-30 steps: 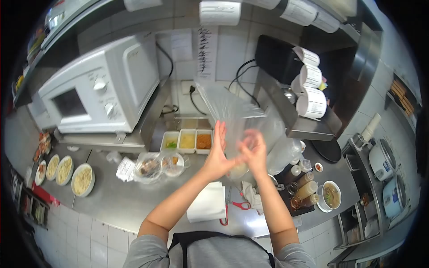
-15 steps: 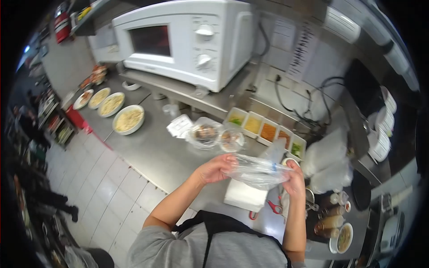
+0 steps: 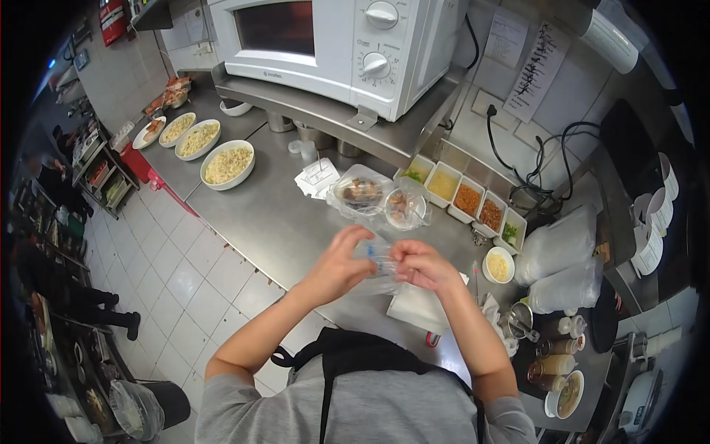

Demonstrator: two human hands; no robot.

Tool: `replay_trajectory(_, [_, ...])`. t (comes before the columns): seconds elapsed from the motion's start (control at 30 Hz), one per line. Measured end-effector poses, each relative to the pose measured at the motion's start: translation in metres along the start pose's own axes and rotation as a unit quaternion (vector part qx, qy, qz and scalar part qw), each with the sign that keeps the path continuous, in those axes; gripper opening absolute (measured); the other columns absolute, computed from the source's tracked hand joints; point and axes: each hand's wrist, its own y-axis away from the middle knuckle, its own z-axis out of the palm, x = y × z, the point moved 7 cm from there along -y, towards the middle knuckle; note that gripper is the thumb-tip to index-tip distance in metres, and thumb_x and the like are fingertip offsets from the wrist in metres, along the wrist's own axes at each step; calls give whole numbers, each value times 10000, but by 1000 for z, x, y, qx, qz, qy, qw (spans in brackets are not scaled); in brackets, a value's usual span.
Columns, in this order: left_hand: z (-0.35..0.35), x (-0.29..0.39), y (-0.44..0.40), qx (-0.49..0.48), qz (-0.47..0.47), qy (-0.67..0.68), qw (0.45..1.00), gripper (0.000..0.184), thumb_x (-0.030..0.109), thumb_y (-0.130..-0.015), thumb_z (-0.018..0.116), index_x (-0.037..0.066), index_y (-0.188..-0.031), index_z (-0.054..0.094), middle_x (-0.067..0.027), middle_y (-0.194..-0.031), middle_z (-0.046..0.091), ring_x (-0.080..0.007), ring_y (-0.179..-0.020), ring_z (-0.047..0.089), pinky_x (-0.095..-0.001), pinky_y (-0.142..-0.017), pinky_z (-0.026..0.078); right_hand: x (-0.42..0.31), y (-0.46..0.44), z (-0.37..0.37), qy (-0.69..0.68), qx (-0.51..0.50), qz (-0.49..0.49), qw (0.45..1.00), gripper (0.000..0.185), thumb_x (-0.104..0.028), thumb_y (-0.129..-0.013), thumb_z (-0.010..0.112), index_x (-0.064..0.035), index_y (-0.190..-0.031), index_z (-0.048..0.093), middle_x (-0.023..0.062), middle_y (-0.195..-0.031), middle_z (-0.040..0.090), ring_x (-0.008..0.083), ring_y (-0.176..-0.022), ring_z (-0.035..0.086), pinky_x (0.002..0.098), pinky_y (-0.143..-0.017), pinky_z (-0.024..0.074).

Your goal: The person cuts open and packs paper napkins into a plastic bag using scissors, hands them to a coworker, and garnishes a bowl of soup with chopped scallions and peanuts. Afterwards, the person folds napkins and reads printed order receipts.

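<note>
A thin transparent plastic bag with blue print is bunched between my two hands above the steel counter. My left hand curves round its left side, with thumb and fingers bent in a C shape. On the other side, my right hand pinches the bag with its fingers folded in. Beneath them lies a white stack of paper or boxes, partly hidden by the right forearm. Just beyond the hands sit a plastic-wrapped tray of food and a plastic-wrapped bowl.
Bowls of pale food line the counter's left side. A microwave stands on a shelf behind. Topping containers, a small bowl, stacked plastic bags and sauce bottles are at right. A person stands at far left.
My hands have come closer together, and the bag, stretched between them before, is now gathered up. The head view has shifted, bringing the small bowl at right into fuller sight.
</note>
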Motion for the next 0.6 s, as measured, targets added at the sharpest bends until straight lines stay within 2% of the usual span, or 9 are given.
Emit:
replay_trajectory(0.13, [40,-48,35,-108,-162,1,981,244,-51,-715,574,72,-914,646,-175,-1253,446,-352,-966,587,-399,-800,508,8,-27,7,-2,-43,40,998,186,97,-723,528,-42,-847,531,16,-798,486,127,-666,509,275,-617,422])
replay_trajectory(0.17, [43,-59,42,-132,-210,-23,968,255,-35,-732,559,63,-955,634,-183,-1244,458,-362,-923,600,-414,-768,515,-15,-28,0,337,87,-123,929,202,98,-716,518,-34,-866,551,39,-809,507,176,-681,533,292,-641,439])
replay_trajectory(0.2, [45,-70,50,-155,-257,-47,953,271,-20,-749,543,54,-997,623,-191,-1234,470,-373,-880,613,-429,-736,522,-36,-21,14,621,201,-266,709,224,99,-710,509,-26,-885,570,63,-821,528,224,-696,556,309,-665,457])
replay_trajectory(0.3, [49,-79,60,-143,-258,-67,953,288,-9,-771,499,42,-1036,602,-218,-1208,491,-391,-819,634,-447,-680,537,-22,-28,72,638,42,-420,644,139,56,-706,507,-8,-795,593,115,-796,574,335,-739,567,388,-765,467])
replay_trajectory(0.33, [48,-81,62,-146,-261,-67,952,288,-9,-771,499,42,-1036,602,-218,-1208,491,-391,-819,634,-447,-680,537,7,-46,69,629,-50,-288,721,146,20,-750,493,-12,-773,633,152,-890,642,354,-852,615,422,-768,485])
replay_trajectory(0.37, [48,-84,62,-169,-265,-69,947,363,-30,-748,511,42,-1097,578,-211,-1219,486,-389,-845,624,-444,-712,529,23,-51,68,626,-49,-287,723,146,20,-750,493,-12,-773,633,152,-890,642,354,-852,615,422,-768,485])
replay_trajectory(0.43, [41,-95,62,-192,-270,-68,941,445,-52,-725,523,43,-1159,555,-205,-1230,482,-386,-871,614,-441,-745,522,80,-67,23,827,16,90,554,193,-56,-803,484,-31,-866,665,163,-971,654,351,-922,630,436,-774,504])
replay_trajectory(0.53, [23,-120,75,-221,-320,-117,914,455,-67,-718,513,27,-1161,554,-219,-1271,460,-382,-910,613,-426,-779,520,91,-53,10,845,9,137,517,247,-108,-831,472,-62,-968,672,152,-1015,655,351,-938,638,436,-767,521])
replay_trajectory(0.6, [31,-125,83,-277,-320,-144,894,444,-70,-720,507,17,-1153,555,-246,-1299,440,-390,-972,598,-416,-824,513,89,-54,9,827,-5,134,546,243,-99,-829,496,-61,-1001,663,153,-1043,646,351,-969,624,430,-805,508])
